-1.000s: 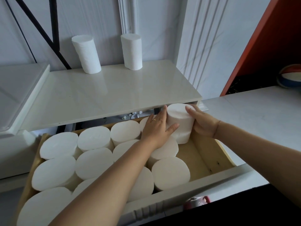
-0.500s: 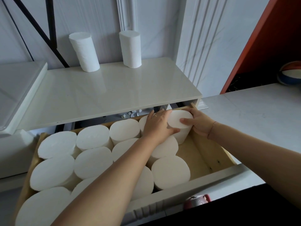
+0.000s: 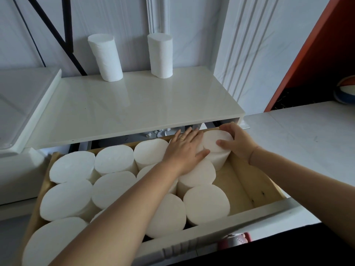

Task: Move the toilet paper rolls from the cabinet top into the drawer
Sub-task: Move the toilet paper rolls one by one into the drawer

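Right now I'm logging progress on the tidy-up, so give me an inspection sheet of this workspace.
Surface: glossy white cabinet top; drawer below it pulled open.
Job's things: two rolls on the top by the wall, left roll leaning, right roll upright; drawer rolls packed on end; corner roll at the drawer's back right.
Clutter: pink object below the drawer front.
Grips: left hand flat on roll tops, thumb against the corner roll; right hand curled round it.
Cables: black bars on the wall; cable or rod, cannot tell.
Surroundings: white panelled wall, orange-red panel, ball at the right.
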### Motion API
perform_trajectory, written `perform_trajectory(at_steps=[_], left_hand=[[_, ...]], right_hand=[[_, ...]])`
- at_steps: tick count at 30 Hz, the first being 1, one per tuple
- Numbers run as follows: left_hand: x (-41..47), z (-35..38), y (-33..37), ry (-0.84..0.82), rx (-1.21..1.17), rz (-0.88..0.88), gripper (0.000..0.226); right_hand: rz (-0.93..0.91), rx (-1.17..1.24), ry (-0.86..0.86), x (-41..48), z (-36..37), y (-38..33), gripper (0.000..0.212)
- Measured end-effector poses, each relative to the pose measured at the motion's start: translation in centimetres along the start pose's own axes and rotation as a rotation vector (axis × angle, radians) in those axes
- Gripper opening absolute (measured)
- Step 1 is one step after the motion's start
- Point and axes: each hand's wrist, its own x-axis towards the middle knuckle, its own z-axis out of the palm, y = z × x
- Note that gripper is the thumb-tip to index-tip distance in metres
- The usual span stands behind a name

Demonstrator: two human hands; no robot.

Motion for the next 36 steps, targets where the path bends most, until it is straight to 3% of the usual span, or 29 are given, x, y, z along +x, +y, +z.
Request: perform_trajectory(at_steps=[4,8,12,15,21,27,36], left_hand=[[-1.9,-0.7,-1.8,-0.05,0.06,0.044,0.066],[-3.4,-1.4,-3.0,-0.083,0.062,0.1,0.067],[-4.1,-2.6,-3.4,0.24,0.109,0.199,0.058],[-3.8,-3.3,-4.8,0.363,0.114,0.024,0.058],[-2.6,-4.8,-9.4,0.344,0.156,-0.35,0.066],[-2.6,-4.7,-11.4,0.301,0.172,-0.48,0.064],[-2.5,-4.4,-11.4,0.305,0.177,-0.486,0.062]], right_hand=[[-0.157,-0.157,0.134,0.0,-0.4,-2.1,0.04],[-0.3,-0.067,0.28,2.0,-0.1,-5.9,0.028],[-0.269,0.003,0.298,6.9,2.4,-9.1,0.047],[-0.243,0.08,0.286,10.9,5.1,-10.8,0.057],[-0.207,0.134,0.278,17.8,9.1,-13.2,0.069],[-0.143,0.2,0.306,23.2,11.1,-14.9,0.081],[-0.085,0.287,0.366,28.7,12.1,-16.9,0.09]])
